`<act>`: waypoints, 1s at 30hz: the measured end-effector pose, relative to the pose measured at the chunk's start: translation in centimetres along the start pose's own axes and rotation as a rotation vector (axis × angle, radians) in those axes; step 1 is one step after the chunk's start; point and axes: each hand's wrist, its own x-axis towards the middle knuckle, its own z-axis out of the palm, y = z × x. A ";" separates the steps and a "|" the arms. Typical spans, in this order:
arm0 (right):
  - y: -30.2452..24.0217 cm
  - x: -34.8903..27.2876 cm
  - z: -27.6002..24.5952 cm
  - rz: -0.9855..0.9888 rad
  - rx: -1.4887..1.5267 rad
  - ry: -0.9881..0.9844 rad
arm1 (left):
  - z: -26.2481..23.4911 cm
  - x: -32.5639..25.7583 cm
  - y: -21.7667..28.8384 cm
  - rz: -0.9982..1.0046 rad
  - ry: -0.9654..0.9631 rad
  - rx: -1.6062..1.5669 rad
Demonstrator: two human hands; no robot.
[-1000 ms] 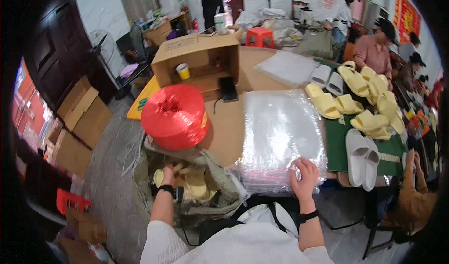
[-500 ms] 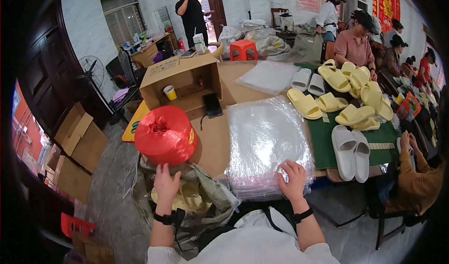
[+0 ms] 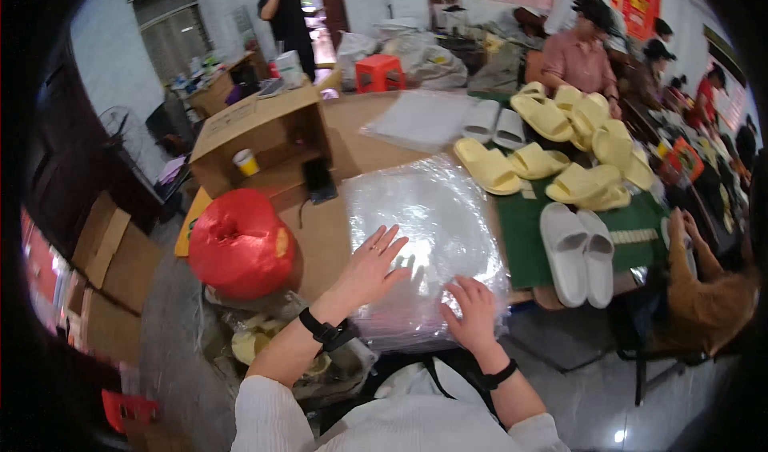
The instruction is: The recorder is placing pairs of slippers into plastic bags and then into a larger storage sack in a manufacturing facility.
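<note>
A stack of clear plastic bags lies on the table in front of me, shiny and edged in pink at its near side. Over its left part is my left hand, fingers stretched and holding nothing. My right hand is at the stack's near right part, fingers apart and slightly bent, also with nothing in it. Whether either palm touches the plastic I cannot tell. Left of the stack sits a big red roll of plastic twine. Below it, a woven sack holds pale yellow slippers.
An open cardboard box on its side holds a cup; a black phone lies before it. To the right, yellow slippers and white slippers rest on a green mat. Co-workers sit along the right side.
My left hand has moved right, from beside the red twine roll to over the bag stack. My right hand stays near the stack's right edge. The view has shifted rightward.
</note>
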 end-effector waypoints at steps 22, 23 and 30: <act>23.7 4.8 -15.9 0.597 -0.384 0.009 | 7.0 -2.1 -1.8 -0.097 -0.158 0.070; 24.1 4.7 -15.7 0.612 -0.385 0.003 | 6.9 -2.2 -1.8 -0.099 -0.153 0.070; 18.5 0.6 -15.2 0.458 -0.224 0.094 | 6.6 -2.5 -2.2 -0.111 -0.150 0.031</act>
